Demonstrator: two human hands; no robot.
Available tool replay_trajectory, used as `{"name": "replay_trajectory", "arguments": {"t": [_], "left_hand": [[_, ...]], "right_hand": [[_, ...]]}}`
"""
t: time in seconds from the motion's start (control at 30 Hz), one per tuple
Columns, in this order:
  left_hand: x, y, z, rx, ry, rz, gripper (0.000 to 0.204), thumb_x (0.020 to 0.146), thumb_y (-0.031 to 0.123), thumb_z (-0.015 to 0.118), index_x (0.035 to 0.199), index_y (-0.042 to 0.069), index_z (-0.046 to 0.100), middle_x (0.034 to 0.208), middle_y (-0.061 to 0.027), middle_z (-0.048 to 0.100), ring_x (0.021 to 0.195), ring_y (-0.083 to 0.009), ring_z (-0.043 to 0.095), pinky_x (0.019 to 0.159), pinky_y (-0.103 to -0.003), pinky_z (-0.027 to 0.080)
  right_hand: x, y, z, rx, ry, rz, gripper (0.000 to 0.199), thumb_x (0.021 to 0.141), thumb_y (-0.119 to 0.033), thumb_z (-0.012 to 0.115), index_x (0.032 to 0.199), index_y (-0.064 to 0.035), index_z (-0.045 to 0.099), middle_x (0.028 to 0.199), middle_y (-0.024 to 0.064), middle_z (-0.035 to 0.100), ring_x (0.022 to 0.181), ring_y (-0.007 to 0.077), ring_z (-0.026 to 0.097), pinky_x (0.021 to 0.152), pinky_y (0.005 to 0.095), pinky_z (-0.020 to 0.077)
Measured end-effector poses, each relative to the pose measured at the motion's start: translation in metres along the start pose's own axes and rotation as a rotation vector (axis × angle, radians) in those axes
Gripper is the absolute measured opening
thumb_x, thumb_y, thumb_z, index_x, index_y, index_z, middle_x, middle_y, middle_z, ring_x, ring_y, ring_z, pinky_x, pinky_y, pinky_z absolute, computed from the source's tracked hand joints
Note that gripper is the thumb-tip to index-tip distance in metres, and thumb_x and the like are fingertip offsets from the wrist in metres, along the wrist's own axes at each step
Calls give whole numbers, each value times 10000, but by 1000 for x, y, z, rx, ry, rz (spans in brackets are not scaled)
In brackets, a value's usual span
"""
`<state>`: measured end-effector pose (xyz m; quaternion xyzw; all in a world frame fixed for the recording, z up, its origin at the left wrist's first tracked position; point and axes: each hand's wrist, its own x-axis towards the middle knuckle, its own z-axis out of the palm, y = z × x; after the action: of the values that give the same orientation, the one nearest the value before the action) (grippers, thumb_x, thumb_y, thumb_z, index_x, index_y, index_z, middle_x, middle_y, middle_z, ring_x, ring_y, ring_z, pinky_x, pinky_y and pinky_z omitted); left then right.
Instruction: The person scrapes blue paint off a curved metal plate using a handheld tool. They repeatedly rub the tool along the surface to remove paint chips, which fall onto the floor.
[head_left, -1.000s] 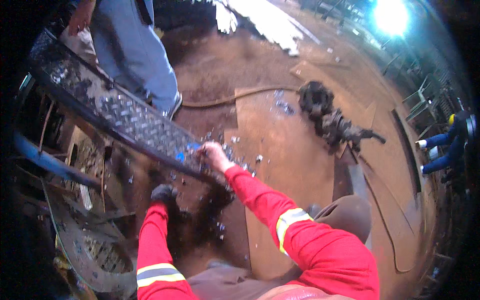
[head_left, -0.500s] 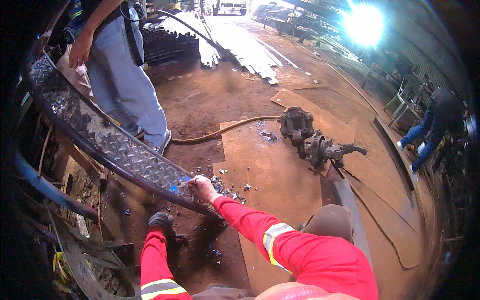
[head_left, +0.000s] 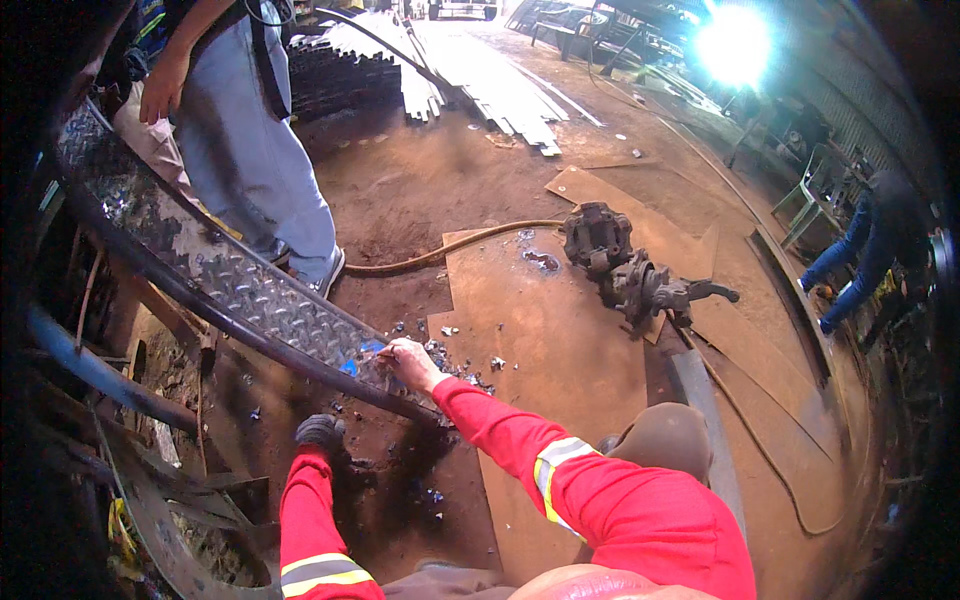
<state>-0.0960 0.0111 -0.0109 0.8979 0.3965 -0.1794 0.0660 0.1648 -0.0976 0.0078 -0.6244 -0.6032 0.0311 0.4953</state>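
Note:
My bare right hand [head_left: 412,364] is at the near end of a long, dirty diamond-tread metal plate [head_left: 240,290], its fingers pinched together close to the surface. Whatever they hold, if anything, is too small to make out. Bright blue patches [head_left: 362,360] show on the plate just left of these fingers. A dark rounded tube [head_left: 250,345] runs along the plate's near edge. Below that tube my left hand [head_left: 320,432], in a dark grey glove, is curled closed; its palm side is hidden. Small loose flakes [head_left: 470,372] lie scattered on the ground beside my right hand.
A person in grey trousers [head_left: 235,150] stands behind the plate. A greasy axle-like part [head_left: 620,260] rests on a rusty sheet [head_left: 560,380]. A hose [head_left: 400,265] crosses the floor. Another person [head_left: 870,230] bends at the right, near a green chair [head_left: 815,185]. Bright light glares behind.
My right hand has shifted slightly right and up along the plate's end, its fingers still together. The left hand stays nearly where it was. The view has moved a little.

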Motion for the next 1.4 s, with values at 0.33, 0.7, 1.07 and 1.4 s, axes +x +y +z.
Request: {"name": "replay_trajectory", "arguments": {"t": [0.33, 0.7, 1.07, 1.4], "left_hand": [[8, 2, 6, 5, -95, -16, 477, 873, 466, 441, 974, 62, 675, 1021, -188, 653, 969, -368, 615, 857, -482, 475], [3, 26, -11, -24, -124, -48, 455, 858, 433, 441, 986, 65, 677, 1029, -193, 649, 978, -371, 615, 871, -470, 478], [4, 24, -8, 13, -171, -19, 447, 887, 430, 430, 1034, 77, 661, 1095, -152, 641, 1039, -329, 599, 903, -460, 465], [0, 30, -15, -10, -175, -48, 468, 891, 426, 406, 1007, 57, 669, 1065, -167, 648, 995, -343, 614, 888, -467, 471]], "right_hand": [[3, 11, -7, 162, -78, 141, 143, 743, -89, 700, 885, -66, 698, 843, 144, 660, 820, 307, 646, 732, 369, 514], [1, 21, -16, 30, -89, -10, 110, 748, -85, 681, 854, -71, 708, 834, 131, 670, 807, 304, 643, 728, 373, 517], [4, 15, -8, 10, -15, 51, 109, 769, -98, 678, 867, -64, 710, 836, 144, 668, 794, 313, 646, 717, 381, 517], [0, 19, -18, 10, -120, -7, 167, 794, -164, 701, 906, -40, 707, 830, 122, 654, 805, 290, 635, 731, 366, 513]]}}
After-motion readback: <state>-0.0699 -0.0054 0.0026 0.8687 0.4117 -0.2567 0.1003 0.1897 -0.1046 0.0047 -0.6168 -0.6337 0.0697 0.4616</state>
